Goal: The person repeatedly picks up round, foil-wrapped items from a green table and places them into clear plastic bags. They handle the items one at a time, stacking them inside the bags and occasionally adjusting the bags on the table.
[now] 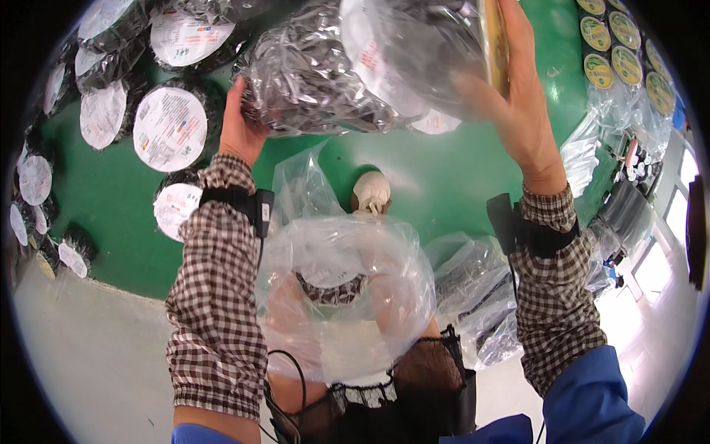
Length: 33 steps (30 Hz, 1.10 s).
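Observation:
My left hand (244, 130) holds the left end of a dark round package (310, 77) in crinkled clear wrap, with its thumb in front and the other fingers mostly hidden. At the other end, my right hand (521, 116) is on a round package (432, 61) with a white printed label on one face and a yellow edge on the other. The two packages sit side by side, raised above the floor; the right one is blurred. Below them, a clear plastic bag (344, 238) spreads between my legs. Inside it is a dark round package (333, 294) with a white top.
Several dark packages with white round labels (169, 129) stand on the green floor (127, 222) at left. Rows of yellow-labelled packages (627, 47) are at upper right. Clear plastic (482, 277) lies right of my legs. A shoe (371, 191) is ahead. Cables (299, 366) hang near my lap.

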### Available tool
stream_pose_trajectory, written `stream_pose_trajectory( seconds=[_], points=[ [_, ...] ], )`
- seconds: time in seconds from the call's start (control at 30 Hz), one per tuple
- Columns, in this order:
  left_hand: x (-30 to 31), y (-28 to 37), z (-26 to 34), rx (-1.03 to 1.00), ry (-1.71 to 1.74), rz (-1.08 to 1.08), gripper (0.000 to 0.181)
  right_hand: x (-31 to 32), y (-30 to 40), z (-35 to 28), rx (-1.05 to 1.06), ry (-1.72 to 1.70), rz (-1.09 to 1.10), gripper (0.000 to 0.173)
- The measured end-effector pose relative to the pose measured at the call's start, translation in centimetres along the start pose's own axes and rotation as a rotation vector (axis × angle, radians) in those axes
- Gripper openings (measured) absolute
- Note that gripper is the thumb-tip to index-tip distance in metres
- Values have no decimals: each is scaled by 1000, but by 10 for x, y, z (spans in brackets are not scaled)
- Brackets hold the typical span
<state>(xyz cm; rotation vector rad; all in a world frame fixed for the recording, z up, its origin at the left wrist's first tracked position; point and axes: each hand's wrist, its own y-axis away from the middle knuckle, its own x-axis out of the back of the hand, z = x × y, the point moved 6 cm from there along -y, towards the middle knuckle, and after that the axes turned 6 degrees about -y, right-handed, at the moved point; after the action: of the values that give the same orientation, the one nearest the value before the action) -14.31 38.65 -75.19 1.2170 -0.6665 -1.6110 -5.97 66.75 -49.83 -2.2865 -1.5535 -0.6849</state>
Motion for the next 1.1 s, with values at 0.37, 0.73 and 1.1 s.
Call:
stream_pose_trajectory(
  seconds=[0.37, 0.73, 1.1],
  points=[
    [48, 349, -162, 553, 333, 266, 46, 4, 75, -140, 136, -41, -600, 82],
    [205, 182, -191, -633, -2266, -154, 50, -143, 143, -65, 113, 132, -740, 88],
    [-112, 184, 3, 69, -1901, -687, 19, -134, 220, -106, 18, 269, -704, 80]
  ],
)
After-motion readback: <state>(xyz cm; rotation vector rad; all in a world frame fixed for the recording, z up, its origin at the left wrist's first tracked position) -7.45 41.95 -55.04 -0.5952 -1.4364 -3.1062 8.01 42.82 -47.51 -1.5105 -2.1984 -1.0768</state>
